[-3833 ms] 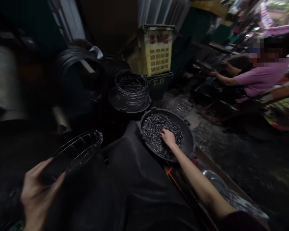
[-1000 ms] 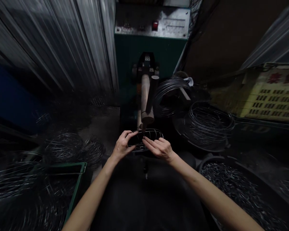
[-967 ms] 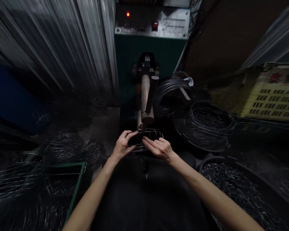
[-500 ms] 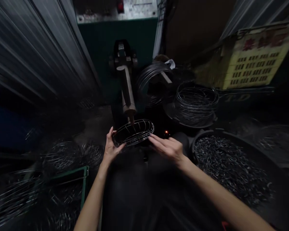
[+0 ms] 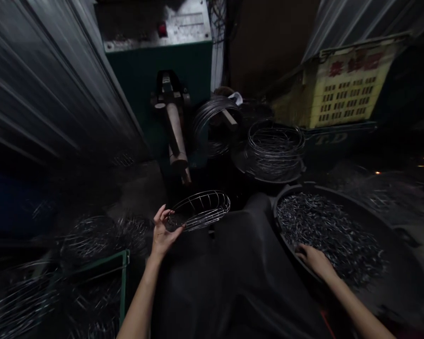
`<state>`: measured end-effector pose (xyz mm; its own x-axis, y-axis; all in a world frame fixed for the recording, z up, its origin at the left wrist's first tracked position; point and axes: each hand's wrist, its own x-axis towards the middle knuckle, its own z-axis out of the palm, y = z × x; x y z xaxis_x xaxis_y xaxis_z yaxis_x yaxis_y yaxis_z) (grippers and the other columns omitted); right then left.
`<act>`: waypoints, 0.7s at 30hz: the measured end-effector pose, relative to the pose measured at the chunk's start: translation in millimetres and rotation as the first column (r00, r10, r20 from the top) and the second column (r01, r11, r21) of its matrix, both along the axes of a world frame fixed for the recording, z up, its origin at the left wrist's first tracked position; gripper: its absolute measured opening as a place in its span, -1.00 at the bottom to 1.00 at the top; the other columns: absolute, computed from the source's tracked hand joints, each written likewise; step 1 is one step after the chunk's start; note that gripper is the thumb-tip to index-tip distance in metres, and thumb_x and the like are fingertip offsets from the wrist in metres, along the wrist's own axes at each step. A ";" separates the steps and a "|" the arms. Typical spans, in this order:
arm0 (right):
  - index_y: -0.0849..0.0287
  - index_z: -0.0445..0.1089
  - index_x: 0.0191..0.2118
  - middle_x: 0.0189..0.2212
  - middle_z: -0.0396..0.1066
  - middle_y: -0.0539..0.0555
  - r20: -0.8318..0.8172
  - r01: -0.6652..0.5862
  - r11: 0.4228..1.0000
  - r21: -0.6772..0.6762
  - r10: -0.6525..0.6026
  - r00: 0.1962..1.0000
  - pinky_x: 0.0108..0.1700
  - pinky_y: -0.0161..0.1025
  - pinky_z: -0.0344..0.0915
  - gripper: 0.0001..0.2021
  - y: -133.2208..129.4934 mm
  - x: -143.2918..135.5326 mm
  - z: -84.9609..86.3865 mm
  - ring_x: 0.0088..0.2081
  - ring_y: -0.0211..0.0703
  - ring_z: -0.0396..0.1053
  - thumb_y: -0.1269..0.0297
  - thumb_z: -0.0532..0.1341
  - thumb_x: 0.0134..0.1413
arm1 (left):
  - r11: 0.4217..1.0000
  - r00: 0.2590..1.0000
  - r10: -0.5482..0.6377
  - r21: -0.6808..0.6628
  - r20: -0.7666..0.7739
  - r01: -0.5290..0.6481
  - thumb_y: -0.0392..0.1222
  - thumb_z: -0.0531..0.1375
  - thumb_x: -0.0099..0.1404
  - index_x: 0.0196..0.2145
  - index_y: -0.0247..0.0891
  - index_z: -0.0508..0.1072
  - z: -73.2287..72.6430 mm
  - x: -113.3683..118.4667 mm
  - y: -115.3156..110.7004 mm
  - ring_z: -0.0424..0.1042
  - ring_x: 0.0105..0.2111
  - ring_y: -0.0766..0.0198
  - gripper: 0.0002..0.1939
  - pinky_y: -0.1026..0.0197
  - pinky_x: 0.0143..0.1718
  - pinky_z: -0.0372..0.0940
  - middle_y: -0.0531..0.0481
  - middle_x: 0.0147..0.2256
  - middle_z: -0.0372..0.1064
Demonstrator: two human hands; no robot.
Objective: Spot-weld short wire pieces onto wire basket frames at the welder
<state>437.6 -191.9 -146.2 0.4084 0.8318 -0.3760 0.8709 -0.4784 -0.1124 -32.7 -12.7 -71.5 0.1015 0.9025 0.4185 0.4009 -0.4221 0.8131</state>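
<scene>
My left hand pinches the left rim of a round wire basket, thumb at the near side and fingers at the far side. The basket is tilted in the air above my dark apron, just below the tip of a welding machine's arm, apart from it. My right hand is at the near left edge of a wide black basin, its fingers curled together over a heap of small bent metal pieces. What those fingers hold, if anything, is too small and dark to make out.
The green machine stands ahead. Wire rings lie in a black tray, and a wire coil leans beside the machine. A yellow crate is at back right. Left are a green crate and wire pieces. Sparks glint far right.
My right hand has left the wire basket and moved right and down to the basin of metal pieces. The basket, still in my left hand, now sits lower and clear of the machine's tip.
</scene>
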 end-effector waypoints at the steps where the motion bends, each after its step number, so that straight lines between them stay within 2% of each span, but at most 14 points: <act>1: 0.12 0.44 -0.28 -0.29 0.49 0.16 -0.002 -0.007 1.000 -0.009 0.007 1.000 -0.16 -0.20 0.30 -0.81 0.0 -0.2 0.2 -0.18 0.02 0.45 0.41 0.11 0.00 | 1.000 1.000 -0.010 -0.028 0.003 0.010 -0.16 0.32 0.06 0.19 -0.03 -0.09 5.3 -1.3 -6.1 0.39 -0.09 0.23 -0.14 0.02 -0.02 0.33 -0.04 -0.09 0.23; 4: 0.22 0.42 -0.22 -0.22 0.45 0.25 -0.001 -0.009 1.000 -0.027 0.009 1.000 -0.17 -0.21 0.26 -0.80 -3.0 2.5 0.0 -0.16 0.03 0.42 0.43 0.08 0.08 | 0.989 0.996 -0.072 -0.136 -0.047 0.065 -0.12 0.34 0.04 0.18 -0.04 0.00 22.1 -5.3 -17.7 0.40 -0.14 0.23 -0.17 0.04 -0.05 0.34 -0.01 -0.15 0.29; 6: 0.26 0.40 -0.16 -0.17 0.41 0.29 -0.004 -0.011 0.999 -0.035 0.011 1.000 -0.16 -0.22 0.24 -0.78 -6.2 4.8 -1.6 -0.14 0.02 0.40 0.42 0.07 0.12 | 0.969 0.984 -0.134 -0.225 -0.117 0.106 -0.07 0.34 0.04 0.14 -0.07 0.12 27.5 -4.4 -20.7 0.41 -0.16 0.21 -0.25 0.04 -0.06 0.35 -0.02 -0.15 0.32; 9: 0.26 0.39 -0.14 -0.15 0.39 0.28 -0.033 -0.020 0.999 -0.048 0.018 0.999 -0.14 -0.26 0.22 -0.79 -7.9 7.0 -4.2 -0.13 -0.03 0.39 0.40 0.08 0.14 | 0.931 0.955 -0.222 -0.333 -0.197 0.148 -0.02 0.32 0.06 0.12 -0.09 0.21 23.0 4.7 -23.0 0.41 -0.12 0.15 -0.32 0.01 -0.04 0.33 -0.04 -0.13 0.34; 13: 0.22 0.40 -0.16 -0.15 0.42 0.19 -0.106 -0.054 0.997 -0.053 0.048 0.993 -0.07 -0.37 0.18 -0.81 -4.3 11.7 -3.1 -0.10 -0.13 0.37 0.38 0.14 0.09 | 0.922 0.934 -0.284 -0.329 -0.219 0.203 0.00 0.32 0.06 0.16 -0.10 0.15 10.2 20.1 -26.2 0.33 0.01 0.07 -0.25 -0.07 0.06 0.24 -0.09 -0.03 0.29; 15: 0.19 0.41 -0.18 -0.16 0.44 0.15 -0.113 -0.056 0.997 -0.051 0.050 0.992 -0.07 -0.37 0.19 -0.82 -5.9 14.7 2.0 -0.09 -0.12 0.37 0.37 0.15 0.07 | 0.932 0.938 -0.271 -0.301 -0.217 0.200 0.00 0.34 0.02 0.15 -0.16 0.15 6.8 27.0 -27.6 0.29 0.04 0.03 -0.22 -0.09 0.08 0.22 -0.14 0.02 0.24; 19: 0.15 0.42 -0.29 -0.28 0.47 0.15 -0.054 -0.034 0.998 -0.055 0.031 0.998 -0.16 -0.22 0.27 -0.84 -20.1 15.5 19.2 -0.19 0.00 0.42 0.33 0.09 0.10 | 0.960 0.976 -0.124 -0.272 -0.179 0.072 -0.06 0.28 0.10 0.02 -0.25 0.23 8.0 43.0 -30.9 0.34 -0.03 0.09 -0.44 -0.06 0.03 0.25 -0.14 -0.06 0.27; 21: 0.15 0.41 -0.31 -0.35 0.46 0.14 -0.006 0.001 1.000 0.024 -0.001 1.000 -0.22 -0.16 0.31 -0.85 -16.6 9.7 23.5 -0.26 0.02 0.43 0.30 0.10 0.13 | 0.958 0.983 -0.088 -0.284 -0.160 0.040 -0.10 0.28 0.10 0.00 -0.27 0.23 11.8 50.0 -33.9 0.33 -0.04 0.10 -0.46 -0.06 0.04 0.24 -0.14 -0.08 0.29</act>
<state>447.3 -208.5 -122.7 0.4069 0.8402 -0.3585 0.8699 -0.4762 -0.1286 17.3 -46.6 -59.7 0.2100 0.9699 0.1228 0.5221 -0.2175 0.8247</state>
